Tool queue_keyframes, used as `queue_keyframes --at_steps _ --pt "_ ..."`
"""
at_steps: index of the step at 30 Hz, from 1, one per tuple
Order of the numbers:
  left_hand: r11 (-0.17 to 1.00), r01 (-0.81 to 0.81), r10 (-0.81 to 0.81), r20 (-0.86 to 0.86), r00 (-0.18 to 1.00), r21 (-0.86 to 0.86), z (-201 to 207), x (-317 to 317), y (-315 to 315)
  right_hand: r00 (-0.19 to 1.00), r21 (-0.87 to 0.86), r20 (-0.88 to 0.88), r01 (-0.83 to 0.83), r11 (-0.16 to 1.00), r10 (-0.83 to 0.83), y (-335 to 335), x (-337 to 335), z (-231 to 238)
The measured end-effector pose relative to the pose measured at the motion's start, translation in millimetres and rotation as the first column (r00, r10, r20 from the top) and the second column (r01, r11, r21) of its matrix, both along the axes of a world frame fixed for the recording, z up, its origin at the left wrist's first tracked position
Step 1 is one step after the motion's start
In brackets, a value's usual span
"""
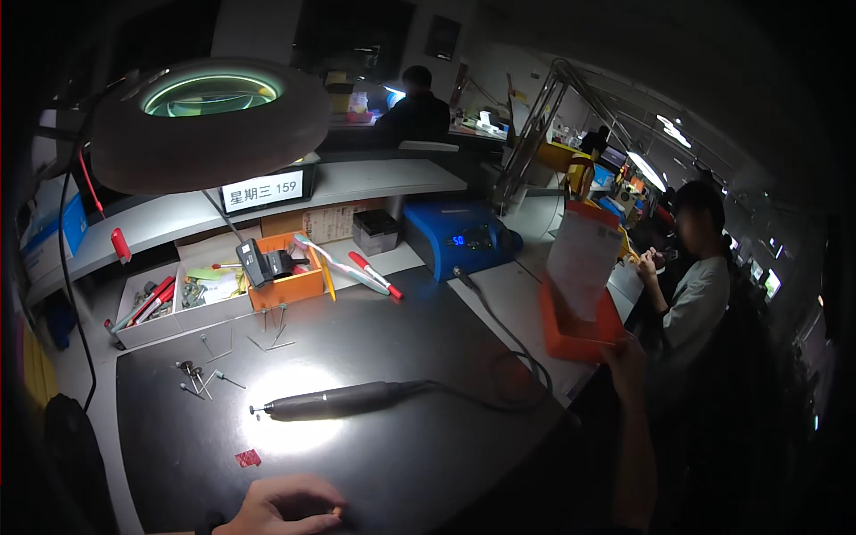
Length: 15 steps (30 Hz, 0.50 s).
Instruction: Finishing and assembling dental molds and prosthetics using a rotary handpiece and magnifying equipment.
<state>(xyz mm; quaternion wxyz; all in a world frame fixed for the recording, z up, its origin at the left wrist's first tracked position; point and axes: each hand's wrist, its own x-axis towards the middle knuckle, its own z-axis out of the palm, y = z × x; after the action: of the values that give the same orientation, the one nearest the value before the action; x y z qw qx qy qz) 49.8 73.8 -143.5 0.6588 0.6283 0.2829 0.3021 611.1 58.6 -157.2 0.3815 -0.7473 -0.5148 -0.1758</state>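
Observation:
My left hand (290,506) is low at the near edge of the dark mat, thumb and forefinger pinched together. A tiny orange-brown bit shows at the fingertips, too small to name. Out to the right, my right hand (626,361) grips the near corner of an orange-red plastic bin (571,341). A whitish sheet or clear bag (584,259) stands up out of that bin. In the lamp's bright spot lies a black rotary tool handpiece (339,402), its small bit pointing left. A small red scrap (248,458) lies between it and my left hand.
Several thin mounted bits (201,379) lie loose on the mat (428,481). Behind them are a white divided tray (147,332), an orange box (299,290), markers (374,274) and a blue control unit (459,239). A magnifier lamp (209,147) overhangs the left; a co-worker (700,285) is at right.

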Motion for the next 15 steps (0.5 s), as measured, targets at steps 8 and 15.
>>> queue_keyframes --at_steps 8,15 --pt "0.963 -0.039 0.016 -0.087 0.996 -0.266 -4.8 3.2 -3.8 0.967 0.055 -0.172 -0.181 0.982 0.188 -46.5 -50.3 16.8" --pt "0.998 -0.031 0.032 0.026 0.999 -0.051 2.6 3.3 -1.4 0.877 0.009 -0.402 -0.283 0.959 0.263 -3.5 -93.6 7.0"
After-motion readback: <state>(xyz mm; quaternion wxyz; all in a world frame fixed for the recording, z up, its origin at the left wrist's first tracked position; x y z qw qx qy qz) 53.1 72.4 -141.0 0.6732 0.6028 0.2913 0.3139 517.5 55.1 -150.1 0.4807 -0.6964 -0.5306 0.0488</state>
